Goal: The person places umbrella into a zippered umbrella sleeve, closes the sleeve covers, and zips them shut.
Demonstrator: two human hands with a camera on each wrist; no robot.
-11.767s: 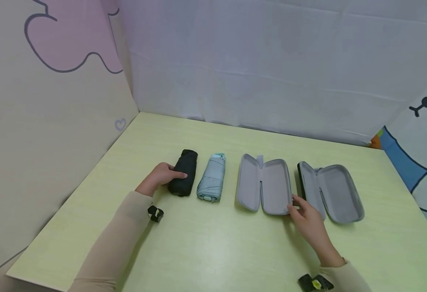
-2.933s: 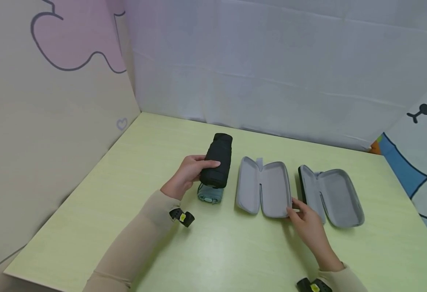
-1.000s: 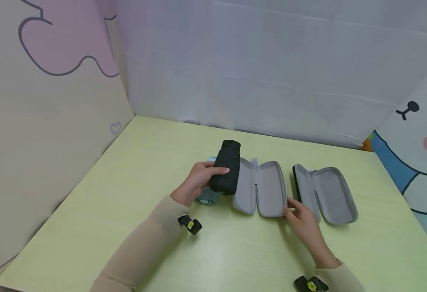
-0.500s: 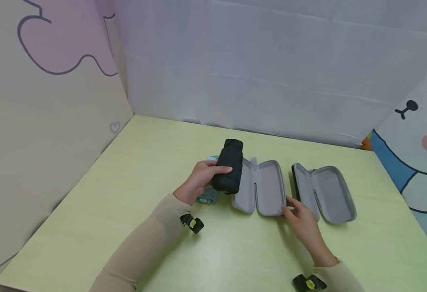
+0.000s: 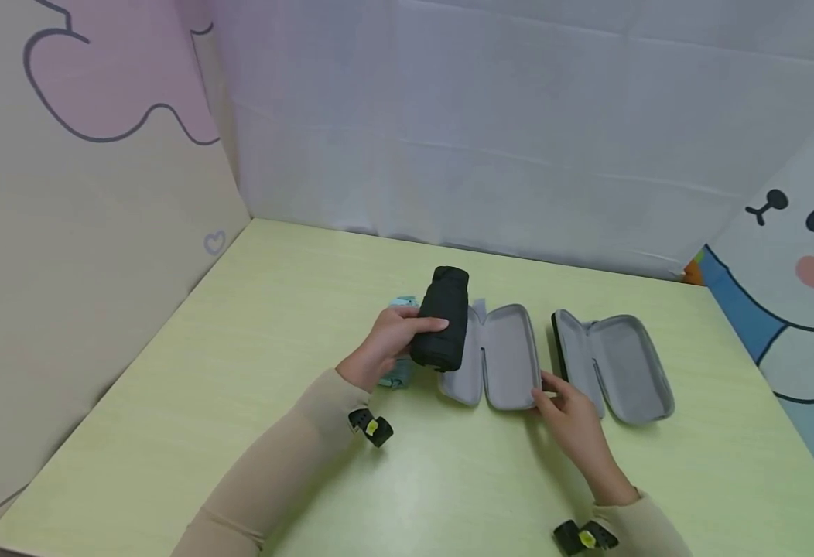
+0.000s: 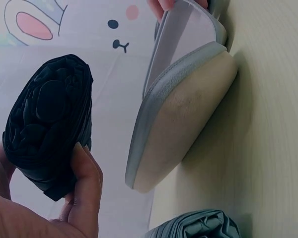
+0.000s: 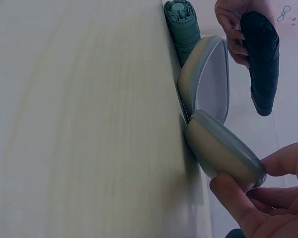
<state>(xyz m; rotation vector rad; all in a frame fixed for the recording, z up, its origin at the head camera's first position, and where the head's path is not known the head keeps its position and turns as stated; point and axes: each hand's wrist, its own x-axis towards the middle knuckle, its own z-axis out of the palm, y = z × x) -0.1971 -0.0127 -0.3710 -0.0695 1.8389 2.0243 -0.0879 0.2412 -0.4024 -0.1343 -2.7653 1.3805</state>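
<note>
My left hand (image 5: pixel 391 340) grips a black folded umbrella (image 5: pixel 445 309) by its side, thumb across the front. The umbrella is off the table, in front of the left half of an open grey-lined case (image 5: pixel 511 356) in the head view. My right hand (image 5: pixel 576 429) pinches the lower right edge of that case; the right wrist view shows thumb and fingers around its beige shell (image 7: pixel 221 153). A teal folded umbrella (image 5: pixel 398 377) lies on the table, partly hidden behind my left hand. In the left wrist view, a gap shows between the black umbrella (image 6: pixel 49 114) and the case.
Another open grey-lined case (image 5: pixel 633 371), with a black outer edge, lies to the right of my right hand. The pale table (image 5: pixel 254 325) meets a wall on the left and a hanging white sheet (image 5: pixel 449 139) at the back.
The black umbrella, earlier on the table at the left, was lifted and carried right past the teal one. Lately it has edged further right. My right hand keeps its hold on the case.
</note>
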